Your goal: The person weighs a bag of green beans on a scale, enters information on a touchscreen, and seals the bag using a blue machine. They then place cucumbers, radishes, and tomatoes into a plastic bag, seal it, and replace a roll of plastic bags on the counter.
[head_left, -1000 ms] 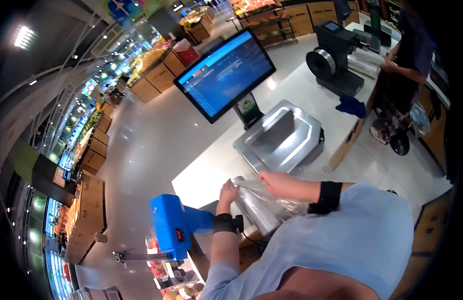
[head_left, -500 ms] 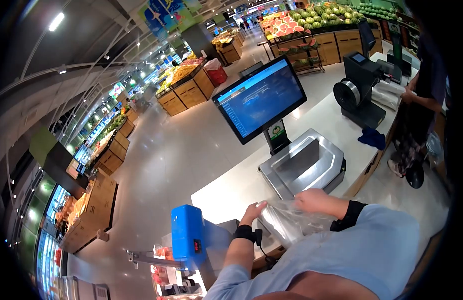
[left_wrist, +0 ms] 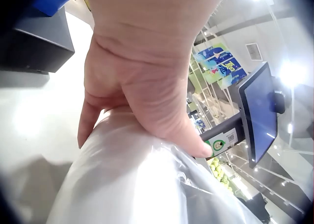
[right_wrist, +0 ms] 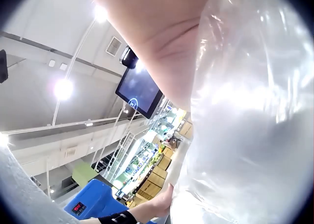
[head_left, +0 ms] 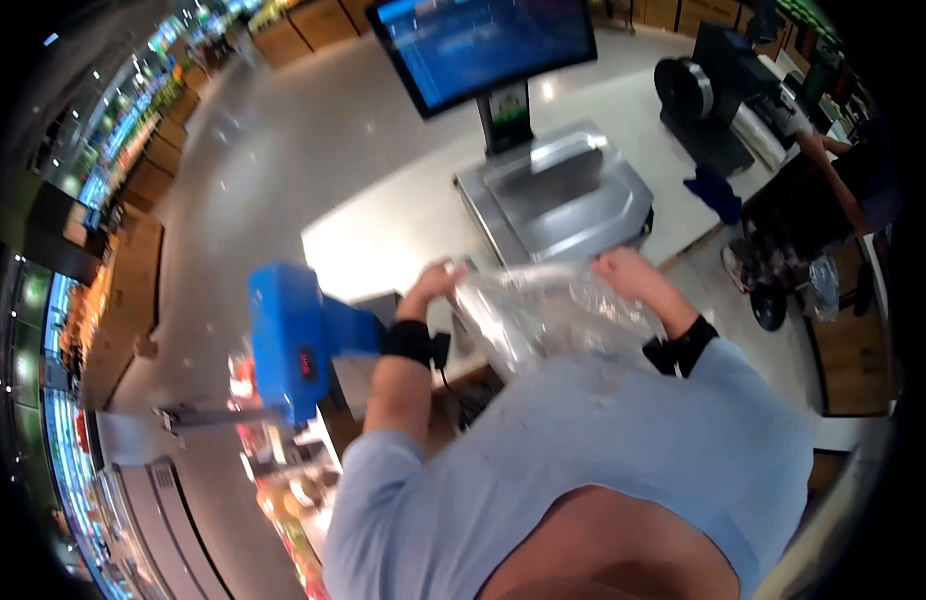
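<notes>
A roll of clear plastic bags (head_left: 491, 318) lies in front of the person's body, near the front edge of the white counter. The left hand (head_left: 435, 282) grips its far end. In the left wrist view, the fingers and thumb of the left hand (left_wrist: 142, 81) spread around the end of the roll (left_wrist: 115, 170). To the right, the right hand (head_left: 628, 274) has its fingers curled on the edge of a clear plastic bag (head_left: 573, 300) that stretches across from the roll. The bag (right_wrist: 250, 111) hides the right fingertips in the right wrist view.
Behind the hands are a steel weighing scale (head_left: 563, 200) and its monitor (head_left: 483, 50). A blue device (head_left: 283, 340) with a red display stands left of the left arm. Rightward are a dark blue cloth (head_left: 715, 194), a black machine with a reel (head_left: 685, 90) and another person (head_left: 833, 190).
The right hand has moved away from the left, and the plastic between them is spread wider. The left hand keeps its grip on the roll. The head view has tilted down.
</notes>
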{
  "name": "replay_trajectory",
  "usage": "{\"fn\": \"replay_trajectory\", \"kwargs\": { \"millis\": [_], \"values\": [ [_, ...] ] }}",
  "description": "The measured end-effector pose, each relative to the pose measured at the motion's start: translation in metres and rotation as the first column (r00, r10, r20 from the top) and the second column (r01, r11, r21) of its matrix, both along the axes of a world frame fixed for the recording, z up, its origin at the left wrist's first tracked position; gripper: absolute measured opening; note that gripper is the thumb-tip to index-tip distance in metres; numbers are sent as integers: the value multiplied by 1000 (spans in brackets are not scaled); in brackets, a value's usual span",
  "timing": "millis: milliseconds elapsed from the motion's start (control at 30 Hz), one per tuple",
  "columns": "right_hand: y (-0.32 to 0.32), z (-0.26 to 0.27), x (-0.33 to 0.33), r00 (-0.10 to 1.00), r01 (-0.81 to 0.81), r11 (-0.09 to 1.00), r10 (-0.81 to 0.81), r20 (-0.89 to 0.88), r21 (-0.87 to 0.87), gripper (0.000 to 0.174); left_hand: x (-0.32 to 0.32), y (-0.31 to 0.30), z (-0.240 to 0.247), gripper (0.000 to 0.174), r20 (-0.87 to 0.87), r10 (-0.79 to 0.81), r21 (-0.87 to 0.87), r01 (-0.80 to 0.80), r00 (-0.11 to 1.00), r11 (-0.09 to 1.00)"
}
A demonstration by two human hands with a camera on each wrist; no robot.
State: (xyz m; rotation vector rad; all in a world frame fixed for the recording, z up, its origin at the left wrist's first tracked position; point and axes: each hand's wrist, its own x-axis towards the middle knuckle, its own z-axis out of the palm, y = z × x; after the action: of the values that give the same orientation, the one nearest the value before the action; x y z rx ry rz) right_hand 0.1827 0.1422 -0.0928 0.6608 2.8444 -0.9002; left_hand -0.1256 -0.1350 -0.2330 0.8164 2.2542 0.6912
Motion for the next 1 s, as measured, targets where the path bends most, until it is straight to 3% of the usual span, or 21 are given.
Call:
{"fn": "replay_trajectory", "kwargs": {
  "millis": [33,133,300,367,467,500,567,767,867,900,967,1000],
  "values": [
    [1,-1,0,1000,5,1000,-4,-26,19,40,13,2,23,98,-9,53,-26,-53,999,998],
    [-3,6,-2,999,-33,999,34,-23,35,42,36,1,34,85,-24,268,197,-258,963,946],
    [-19,16,-7,988,-134,990,130,-79,-48,41,48,-16,43,68,-3,377,114,-374,926,920],
    [-26,16,-7,989,-138,972,124,-83,-188,41,54,-21,42,69,-45,430,142,-420,902,896],
    [-24,10,7,987,-148,958,126,-101,-247,43,55,-34,29,65,-107,434,164,-415,895,895],
    [-21,4,14,988,-148,957,129,-90,-250,43,62,-32,46,62,-78,380,159,-364,922,918],
    [-13,-16,26,999,-47,915,52,1,-400,45,71,-26,66,56,-42,368,204,-352,929,913],
    [-12,-42,55,998,53,877,-24,65,-478,44,81,-10,72,51,-115,302,292,-259,946,921],
    [-10,-76,75,993,65,810,-108,-40,-582,41,84,0,75,50,-167,275,352,-203,947,914],
    [-7,-75,73,994,62,809,-105,-40,-584,41,86,3,81,50,-154,263,325,-203,952,924],
    [3,-72,67,998,64,970,-59,25,-233,36,85,5,82,49,-150,244,299,-191,958,935],
    [-5,-54,55,998,70,970,-67,18,-232,36,84,8,87,49,-157,237,302,-182,959,936]
  ]
}}
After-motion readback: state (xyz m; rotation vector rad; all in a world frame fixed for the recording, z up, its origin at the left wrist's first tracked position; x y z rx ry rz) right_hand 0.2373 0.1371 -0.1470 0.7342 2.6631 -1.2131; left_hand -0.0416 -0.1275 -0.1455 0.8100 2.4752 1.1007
